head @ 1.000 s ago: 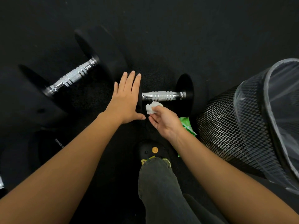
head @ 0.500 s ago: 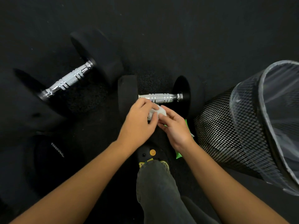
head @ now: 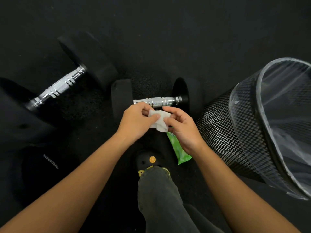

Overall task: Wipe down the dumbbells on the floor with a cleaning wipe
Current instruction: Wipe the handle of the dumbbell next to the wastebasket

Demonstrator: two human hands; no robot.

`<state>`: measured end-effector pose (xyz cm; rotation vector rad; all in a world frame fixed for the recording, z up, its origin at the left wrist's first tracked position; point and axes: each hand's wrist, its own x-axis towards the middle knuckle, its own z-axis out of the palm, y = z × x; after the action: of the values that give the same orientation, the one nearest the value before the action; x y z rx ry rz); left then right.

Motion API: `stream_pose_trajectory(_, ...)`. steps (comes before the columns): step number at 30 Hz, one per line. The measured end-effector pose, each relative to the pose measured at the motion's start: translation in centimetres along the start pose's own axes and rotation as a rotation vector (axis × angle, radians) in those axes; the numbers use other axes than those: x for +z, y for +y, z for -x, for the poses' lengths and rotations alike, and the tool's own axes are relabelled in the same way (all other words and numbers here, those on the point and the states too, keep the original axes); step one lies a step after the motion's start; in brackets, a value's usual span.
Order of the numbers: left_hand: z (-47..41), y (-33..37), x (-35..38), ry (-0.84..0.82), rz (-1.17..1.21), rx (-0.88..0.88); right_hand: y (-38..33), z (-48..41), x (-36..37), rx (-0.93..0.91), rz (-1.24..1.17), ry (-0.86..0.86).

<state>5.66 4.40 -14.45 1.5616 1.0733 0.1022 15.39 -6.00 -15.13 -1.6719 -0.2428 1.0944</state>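
Observation:
A small white cleaning wipe [head: 159, 121] is held between both hands just in front of the small dumbbell. My left hand [head: 137, 122] pinches its left side and my right hand [head: 182, 128] pinches its right side. The small dumbbell [head: 158, 100] lies on the black floor with a chrome handle and black ends. A larger dumbbell [head: 58, 89] with a chrome handle lies at the left, angled. Neither hand touches a dumbbell.
A black mesh waste bin [head: 244, 132] with a clear liner stands at the right, close to my right arm. A green wipes pack [head: 178, 148] lies on the floor under my right hand. My shoe [head: 151, 162] and trouser leg are below. Another black weight [head: 42, 167] sits lower left.
My left hand left the small dumbbell's black end and came to the wipe. The wipe, bunched in my right hand before, is now spread wider between both hands.

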Motion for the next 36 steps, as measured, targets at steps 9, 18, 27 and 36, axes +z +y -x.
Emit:
stream_pose_trajectory(9,-1.2,0.8,1.8,0.081,0.043,0.082,-2.3,-0.7,-2.4,-0.216,0.33,0.238)
stream_pose_trajectory(18,-6.6,1.5,4.5,0.103,-0.376,0.37,-3.5,-2.8,-3.1,-0.595,0.729,0.527)
stream_pose_trajectory(27,-6.6,-0.1,5.4,0.195,-0.858,0.797,-1.7,-6.0,-3.3,-0.558,0.844,0.42)
stream_pose_trajectory(36,-5.8,0.5,5.9,0.074,-0.762,0.664,-0.1,-6.6,-3.5,-0.694,0.957,0.52)
